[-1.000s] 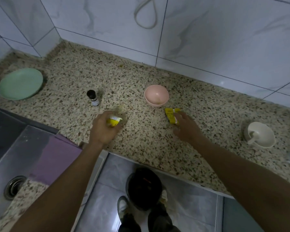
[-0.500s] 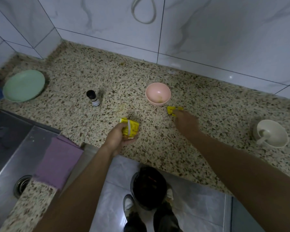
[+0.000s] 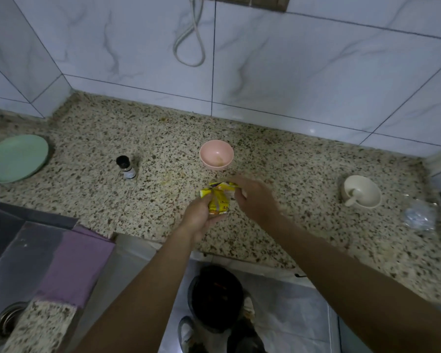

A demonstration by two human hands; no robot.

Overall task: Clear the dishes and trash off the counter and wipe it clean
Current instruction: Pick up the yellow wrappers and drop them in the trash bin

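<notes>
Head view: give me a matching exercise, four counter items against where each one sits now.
Items:
1. green plate
2. pink bowl
3. white cup
4. yellow wrapper

Places:
A. gripped in the left hand
B. far left of the counter
C. right part of the counter, spoon inside
D. middle of the counter, right of the small bottle

Pairs: 1-B, 2-D, 3-C, 4-A

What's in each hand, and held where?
Left hand grips a yellow wrapper by its lower end; right hand pinches a yellow scrap by its right edge.
</notes>
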